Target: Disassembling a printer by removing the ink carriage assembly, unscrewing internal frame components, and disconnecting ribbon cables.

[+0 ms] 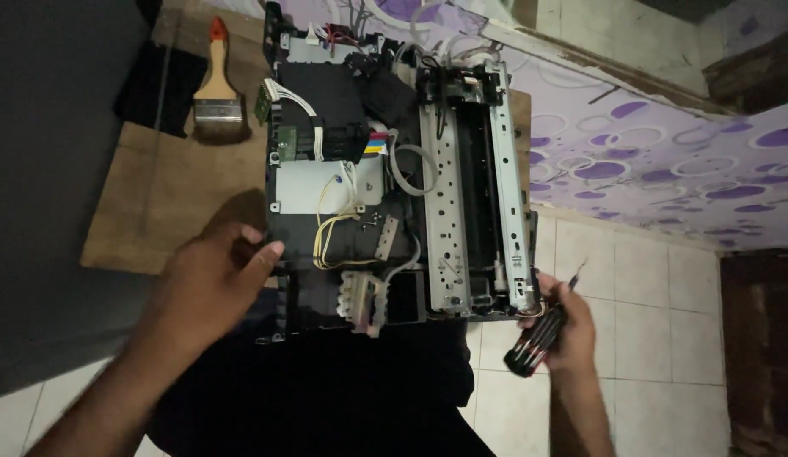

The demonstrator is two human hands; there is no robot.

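An opened printer chassis (343, 186) lies on a wooden board, its cover off, with wires, a metal rail and ink tubes exposed. My left hand (209, 283) grips the chassis's near left corner, fingers curled over its black edge. At the near right corner my right hand (562, 326) holds a screwdriver (538, 338) with a black and red handle; its tip points up and to the right, away from the printer's metal frame (512, 211).
A paintbrush (216, 80) with a wooden handle and orange tip lies on the wooden board (157, 195) at the far left. A purple patterned wall (665, 161) rises to the right. White floor tiles (631, 338) lie below. Dark cloth covers my lap.
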